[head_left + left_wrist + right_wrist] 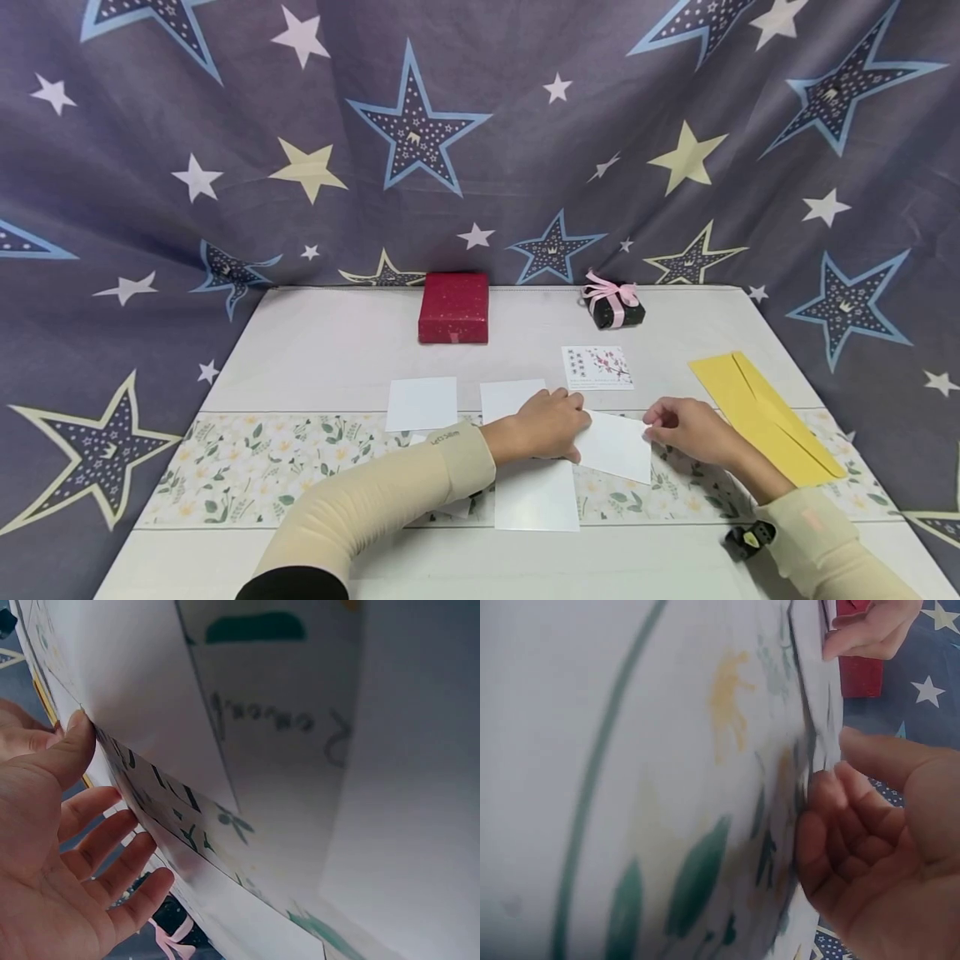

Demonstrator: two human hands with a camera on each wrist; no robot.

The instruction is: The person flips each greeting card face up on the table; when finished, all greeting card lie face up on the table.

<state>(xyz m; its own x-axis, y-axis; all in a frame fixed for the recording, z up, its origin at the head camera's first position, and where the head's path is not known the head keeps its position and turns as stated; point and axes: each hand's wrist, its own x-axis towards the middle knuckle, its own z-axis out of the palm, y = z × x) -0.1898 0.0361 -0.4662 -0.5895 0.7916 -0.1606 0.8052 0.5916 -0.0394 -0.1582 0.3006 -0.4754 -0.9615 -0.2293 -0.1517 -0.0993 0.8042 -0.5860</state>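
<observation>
My left hand (546, 423) lies over the left part of a tilted white card (617, 447). In the left wrist view the thumb (76, 739) touches a card edge, with the other fingers spread apart from it. My right hand (690, 429) is at that card's right edge, its fingers loosely bent. The right wrist view shows a small gap between the right thumb (874, 756) and forefinger. Below the left hand lies another white card (536, 500); a further white card (512, 397) is partly hidden behind that hand.
A white square card (422, 404) lies to the left. Behind the hands are a printed blossom card (597, 367), a red box (453, 308) and a small black box with a pink ribbon (617, 307). A yellow envelope (765, 421) lies at the right, beside the right forearm.
</observation>
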